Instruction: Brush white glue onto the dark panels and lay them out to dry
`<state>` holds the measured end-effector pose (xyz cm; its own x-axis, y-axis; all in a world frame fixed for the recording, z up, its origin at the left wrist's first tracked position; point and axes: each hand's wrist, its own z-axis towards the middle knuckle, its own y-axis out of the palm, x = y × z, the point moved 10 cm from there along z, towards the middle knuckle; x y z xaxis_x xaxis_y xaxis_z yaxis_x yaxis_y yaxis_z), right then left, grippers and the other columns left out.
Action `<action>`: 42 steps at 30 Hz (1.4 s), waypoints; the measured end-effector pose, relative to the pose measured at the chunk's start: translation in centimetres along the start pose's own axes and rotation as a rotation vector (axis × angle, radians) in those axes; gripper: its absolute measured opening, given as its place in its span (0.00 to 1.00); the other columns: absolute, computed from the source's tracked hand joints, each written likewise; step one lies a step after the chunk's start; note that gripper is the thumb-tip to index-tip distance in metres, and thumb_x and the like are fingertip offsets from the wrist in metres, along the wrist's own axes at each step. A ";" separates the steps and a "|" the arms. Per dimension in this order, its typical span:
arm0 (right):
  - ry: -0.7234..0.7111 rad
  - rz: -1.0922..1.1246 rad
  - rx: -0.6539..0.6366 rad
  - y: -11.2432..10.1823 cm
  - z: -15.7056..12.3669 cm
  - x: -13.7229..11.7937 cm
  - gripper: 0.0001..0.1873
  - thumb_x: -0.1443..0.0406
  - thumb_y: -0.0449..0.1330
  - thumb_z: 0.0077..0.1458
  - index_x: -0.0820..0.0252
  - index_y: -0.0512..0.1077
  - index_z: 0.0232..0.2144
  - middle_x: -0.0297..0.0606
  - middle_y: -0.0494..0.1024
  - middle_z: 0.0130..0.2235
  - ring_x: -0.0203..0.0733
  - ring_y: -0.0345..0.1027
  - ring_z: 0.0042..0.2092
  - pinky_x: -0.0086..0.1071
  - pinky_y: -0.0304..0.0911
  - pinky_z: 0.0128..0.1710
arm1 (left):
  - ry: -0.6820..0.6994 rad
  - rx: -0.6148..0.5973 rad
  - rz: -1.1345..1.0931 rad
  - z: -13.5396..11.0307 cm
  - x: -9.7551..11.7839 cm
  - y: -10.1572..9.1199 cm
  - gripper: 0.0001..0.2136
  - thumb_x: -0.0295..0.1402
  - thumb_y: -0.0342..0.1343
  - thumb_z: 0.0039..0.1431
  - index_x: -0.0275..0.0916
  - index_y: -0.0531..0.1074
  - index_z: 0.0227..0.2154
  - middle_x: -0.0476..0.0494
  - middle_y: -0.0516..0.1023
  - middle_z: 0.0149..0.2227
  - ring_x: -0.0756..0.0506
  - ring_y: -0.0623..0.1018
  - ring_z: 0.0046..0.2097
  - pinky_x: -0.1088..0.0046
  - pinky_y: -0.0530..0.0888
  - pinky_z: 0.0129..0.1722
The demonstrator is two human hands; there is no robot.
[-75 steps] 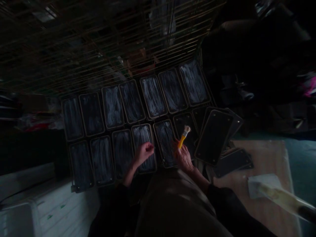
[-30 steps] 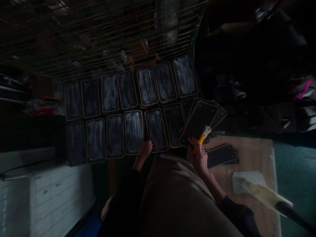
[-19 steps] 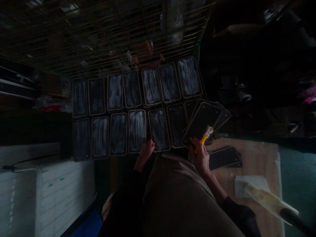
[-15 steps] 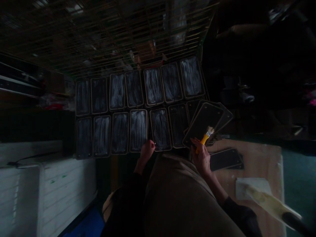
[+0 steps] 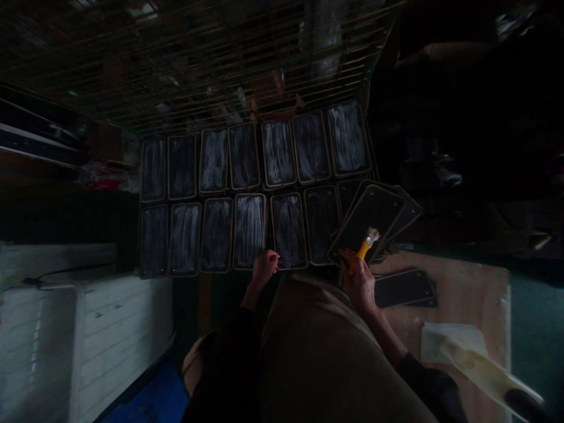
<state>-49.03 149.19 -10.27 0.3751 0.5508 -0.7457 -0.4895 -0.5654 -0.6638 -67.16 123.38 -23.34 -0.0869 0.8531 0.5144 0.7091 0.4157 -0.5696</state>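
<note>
My right hand is closed around the yellow handle of a paintbrush, its pale bristles over a dark rectangular panel. This panel has rounded corners and lies slanted on other panels. Whether my right fingers also touch its lower edge, I cannot tell. My left hand is closed near the lower edge of a white-streaked panel; a tiny pale spot shows at its fingertips, too small to name. Two rows of similar panels lie ahead, most with whitish brush streaks, such as one heavily streaked panel.
A wire mesh rack rises behind the panels. On the right, a wooden board bears more dark panels and a pale scraper-like tool with a dark handle. White crates stand at the left, near a blue surface.
The view has shifted slightly, so the panels appear a little farther right. Both hands keep nearly the same pose, and the brush head sits slightly lower and to the left.
</note>
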 end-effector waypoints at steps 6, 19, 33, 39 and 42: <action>-0.009 0.004 0.015 0.0 0.2 0.0 0.17 0.67 0.53 0.62 0.55 0.67 0.53 0.42 0.74 0.51 0.45 0.69 0.53 0.41 0.69 0.51 | -0.008 -0.006 -0.058 0.5 -0.4 0.0 0.08 0.33 0.49 0.59 0.36 0.71 0.35 0.54 0.70 0.19 0.54 0.70 0.18 0.81 0.64 0.20; -0.033 0.012 0.008 -0.2 0.4 -0.5 0.17 0.65 0.52 0.63 0.54 0.67 0.53 0.43 0.75 0.51 0.46 0.70 0.52 0.42 0.70 0.50 | 0.048 0.137 -0.158 -2.3 -0.7 -1.4 0.09 0.36 0.49 0.58 0.37 0.70 0.36 0.53 0.71 0.21 0.53 0.71 0.19 0.80 0.65 0.19; -0.178 0.043 0.000 -0.6 0.1 -2.0 0.17 0.61 0.54 0.62 0.55 0.68 0.53 0.42 0.77 0.49 0.46 0.73 0.47 0.39 0.70 0.47 | -0.235 0.647 -0.813 -16.5 -17.4 -10.0 0.20 0.46 0.57 0.51 0.34 0.70 0.39 0.45 0.77 0.28 0.47 0.80 0.29 0.72 0.76 0.27; -0.198 -0.013 -0.014 -1.4 -0.9 -2.3 0.18 0.58 0.52 0.63 0.57 0.71 0.51 0.43 0.78 0.47 0.47 0.74 0.44 0.36 0.70 0.40 | -0.298 0.696 -0.878 -20.8 -21.7 -12.3 0.16 0.43 0.52 0.57 0.35 0.71 0.39 0.41 0.79 0.32 0.43 0.82 0.35 0.63 0.79 0.38; -0.182 -0.048 -0.005 -2.4 -1.6 -1.9 0.20 0.55 0.51 0.63 0.59 0.71 0.50 0.44 0.77 0.48 0.47 0.74 0.43 0.34 0.69 0.37 | -0.392 0.770 -0.861 -21.3 -23.7 -13.1 0.15 0.43 0.52 0.58 0.33 0.72 0.33 0.40 0.79 0.30 0.45 0.81 0.32 0.64 0.79 0.38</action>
<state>-47.29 148.55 -7.37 0.2491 0.6789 -0.6907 -0.4707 -0.5384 -0.6990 -59.45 91.02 -14.40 -0.6236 0.1882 0.7587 -0.2736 0.8566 -0.4374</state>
